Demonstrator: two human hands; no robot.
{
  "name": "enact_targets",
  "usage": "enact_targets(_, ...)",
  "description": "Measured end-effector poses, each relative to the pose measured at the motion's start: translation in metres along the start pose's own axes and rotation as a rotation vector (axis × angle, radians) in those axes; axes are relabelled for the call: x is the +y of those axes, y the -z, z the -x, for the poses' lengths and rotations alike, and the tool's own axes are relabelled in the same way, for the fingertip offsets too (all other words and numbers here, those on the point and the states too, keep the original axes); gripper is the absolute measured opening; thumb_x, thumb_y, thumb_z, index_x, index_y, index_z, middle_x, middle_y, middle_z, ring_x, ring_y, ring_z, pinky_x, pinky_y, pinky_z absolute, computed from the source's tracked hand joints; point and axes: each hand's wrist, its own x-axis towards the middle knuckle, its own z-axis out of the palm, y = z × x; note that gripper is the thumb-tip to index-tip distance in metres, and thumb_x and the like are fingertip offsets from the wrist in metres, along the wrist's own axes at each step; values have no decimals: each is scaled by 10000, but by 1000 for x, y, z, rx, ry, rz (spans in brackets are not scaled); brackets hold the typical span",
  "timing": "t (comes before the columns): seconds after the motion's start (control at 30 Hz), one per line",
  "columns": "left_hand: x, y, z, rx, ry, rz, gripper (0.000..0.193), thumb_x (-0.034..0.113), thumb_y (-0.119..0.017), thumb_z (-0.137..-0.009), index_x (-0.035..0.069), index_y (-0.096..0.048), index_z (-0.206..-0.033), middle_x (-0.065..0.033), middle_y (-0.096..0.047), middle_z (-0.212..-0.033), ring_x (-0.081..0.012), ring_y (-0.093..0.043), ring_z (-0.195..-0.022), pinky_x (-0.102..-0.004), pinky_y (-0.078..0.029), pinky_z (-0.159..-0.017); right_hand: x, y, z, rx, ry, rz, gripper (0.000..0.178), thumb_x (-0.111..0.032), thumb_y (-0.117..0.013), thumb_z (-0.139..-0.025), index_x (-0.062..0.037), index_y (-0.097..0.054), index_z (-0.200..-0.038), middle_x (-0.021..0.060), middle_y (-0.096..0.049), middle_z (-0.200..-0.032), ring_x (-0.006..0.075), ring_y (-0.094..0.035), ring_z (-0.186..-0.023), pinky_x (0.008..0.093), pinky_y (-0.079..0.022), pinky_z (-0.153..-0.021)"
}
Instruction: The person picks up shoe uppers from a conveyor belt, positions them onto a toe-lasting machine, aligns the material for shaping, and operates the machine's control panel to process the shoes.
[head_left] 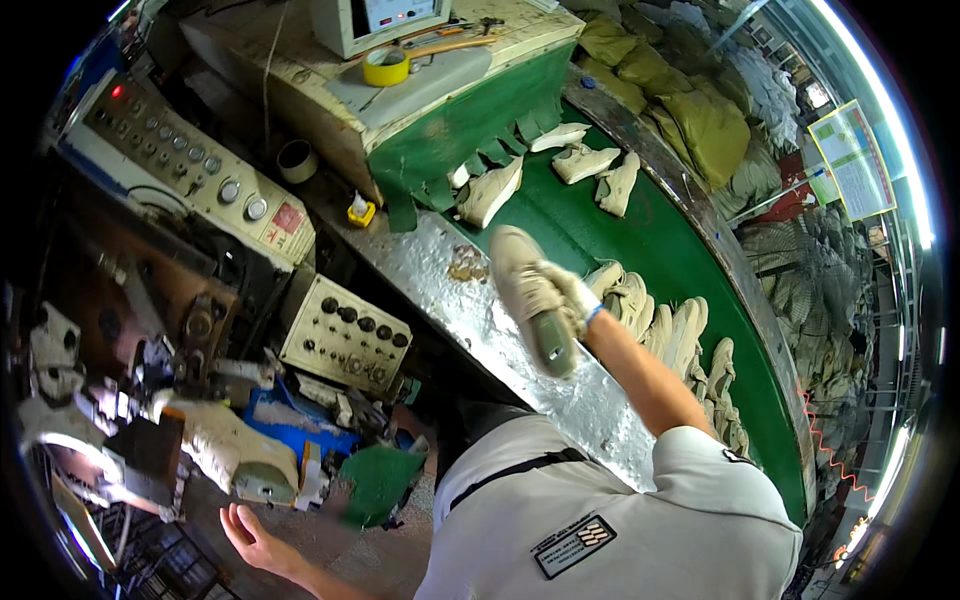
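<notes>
My right hand (572,298), in a white glove, grips a beige shoe (522,275) over the metal-covered ledge. A green last (552,342) fills the shoe's opening. My left hand (258,548) is bare, held low with its fingers stretched out and nothing in them. Nearest to it is another beige shoe (225,445), also on a green last, set in the machine (140,450); the hand is apart from it. Several beige shoes (685,335) stand in a row on the green conveyor belt (560,225), right of my gloved hand. More shoes (492,192) sit farther up the belt.
A control panel with knobs (345,335) and a longer panel with a red light (190,165) stand on the left. A yellow tape roll (387,68) lies on the bench beyond. A small yellow bottle (361,210) stands by the ledge. Sacks (690,120) are piled past the belt.
</notes>
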Motion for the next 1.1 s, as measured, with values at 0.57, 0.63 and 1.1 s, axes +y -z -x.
enact_targets(0.57, -6, -63, -14, 62, 266, 26, 431, 65, -755, -800, -64, -675, -1203, -101, -701, -1128, -218, -644, -956, -371, -506, -882, 38, 199, -200, 698, 78, 1780, 767, -501, -650, -903, -61, -407, -1482, 308, -511, -1424, 449, -593, -1226, 506, -484, -1020)
enact_targets(0.63, 34, -88, -13, 105, 232, -78, 441, 105, -784, -777, -58, -680, -1173, -103, -710, -1089, -206, -646, -930, -351, -508, -864, 11, 207, -208, 402, -102, 2006, 690, -520, -614, -913, -66, -508, -1422, 285, -570, -1381, 413, -610, -1228, 479, -468, -1053)
enact_targets(1.1, 43, -73, -2, 12, 267, -53, 590, 271, -815, -761, 40, -624, -1268, -178, -725, -1160, -321, -693, -1065, -392, -519, -932, 118, -227, -11, -532, 195, 846, 496, -270, -686, -985, 59, -612, -1348, 110, -736, -1082, 162, -715, -892, 277, -556, -755)
